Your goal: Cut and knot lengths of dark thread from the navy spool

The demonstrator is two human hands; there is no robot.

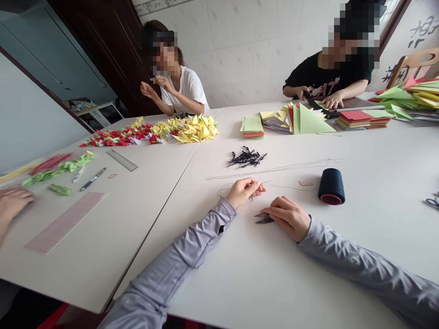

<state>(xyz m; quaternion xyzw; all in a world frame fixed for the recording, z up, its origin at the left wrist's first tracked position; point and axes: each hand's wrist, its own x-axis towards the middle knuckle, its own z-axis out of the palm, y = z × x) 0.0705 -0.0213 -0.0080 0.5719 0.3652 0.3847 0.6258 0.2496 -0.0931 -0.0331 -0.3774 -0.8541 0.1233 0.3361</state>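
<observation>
My left hand (pixel 244 191) rests on the white table (pixel 260 274) with fingers pinched together on a thin dark thread (pixel 288 187) that trails off to the right. My right hand (pixel 290 217) lies just beside it, closed around small thread snips (pixel 263 220) whose blades stick out to the left. A dark blue thread spool (pixel 331 186) lies on its side to the right of both hands. A small pile of black tied thread pieces (pixel 245 158) sits just beyond my left hand. Long cut threads (pixel 274 169) stretch across the table behind them.
Folded red, yellow and green paper pieces (pixel 154 131) are heaped at the far left, coloured paper stacks (pixel 295 119) at the far right. Two people sit opposite; another person's hand (pixel 13 201) rests at the left edge. A ruler (pixel 121 160) and pens (pixel 92 179) lie nearby.
</observation>
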